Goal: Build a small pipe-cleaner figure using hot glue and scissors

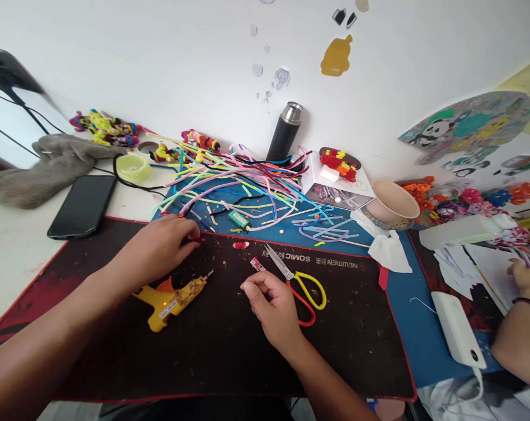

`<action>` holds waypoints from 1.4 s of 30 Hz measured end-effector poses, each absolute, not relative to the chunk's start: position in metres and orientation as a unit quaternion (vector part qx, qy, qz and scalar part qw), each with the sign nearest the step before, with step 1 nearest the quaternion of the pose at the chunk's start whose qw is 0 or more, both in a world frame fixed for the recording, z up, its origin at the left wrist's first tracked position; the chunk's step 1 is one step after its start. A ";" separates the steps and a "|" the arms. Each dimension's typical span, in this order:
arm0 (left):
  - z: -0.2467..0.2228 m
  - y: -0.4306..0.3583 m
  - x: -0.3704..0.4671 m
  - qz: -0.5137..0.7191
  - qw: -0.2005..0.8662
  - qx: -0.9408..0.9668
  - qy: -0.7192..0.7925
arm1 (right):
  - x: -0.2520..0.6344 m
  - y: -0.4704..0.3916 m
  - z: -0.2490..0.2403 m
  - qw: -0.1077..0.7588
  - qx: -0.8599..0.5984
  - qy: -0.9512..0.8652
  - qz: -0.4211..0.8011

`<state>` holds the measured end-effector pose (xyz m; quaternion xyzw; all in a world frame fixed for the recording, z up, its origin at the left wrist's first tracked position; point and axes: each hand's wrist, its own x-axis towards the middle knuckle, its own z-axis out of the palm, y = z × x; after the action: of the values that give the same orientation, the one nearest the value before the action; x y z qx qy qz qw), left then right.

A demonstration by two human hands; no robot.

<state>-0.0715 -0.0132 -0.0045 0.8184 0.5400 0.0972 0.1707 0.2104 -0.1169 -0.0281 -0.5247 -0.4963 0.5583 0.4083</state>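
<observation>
My left hand is over the back left of the black mat, fingers closed together; a small dark red bit shows at the fingertips, too little to name. Below it lies a yellow hot glue gun, its nozzle pointing right. My right hand is in the middle of the mat with thumb and fingers pinched; whatever it holds is hidden. Scissors with one yellow and one red handle lie beside it. A small pink printed piece and a short red fuzzy piece lie just beyond.
Pipe cleaners are heaped at the back, with a black thermos behind. A phone lies left. A white box and a beige bowl stand back right. Another person's hand is at the right, near a white power bank.
</observation>
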 end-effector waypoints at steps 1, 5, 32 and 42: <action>0.001 -0.015 -0.071 0.118 0.198 0.799 0.556 | 0.210 -0.116 -0.028 0.405 -0.523 -0.498 0.561; 0.029 -0.021 -0.059 0.193 0.335 0.724 0.572 | 0.209 -0.110 -0.023 0.399 -0.516 -0.508 0.563; 0.044 0.011 0.002 0.232 0.555 0.679 0.420 | 0.215 -0.033 -0.006 0.447 -0.472 -0.542 0.533; 0.042 0.028 0.008 0.249 0.514 0.703 0.425 | 0.219 -0.007 -0.008 0.478 -0.438 -0.515 0.561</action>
<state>0.0083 0.0277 0.0422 0.7025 0.4245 0.2491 0.5140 0.2188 -0.0073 -0.0085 -0.4380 -0.5148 0.5611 0.4779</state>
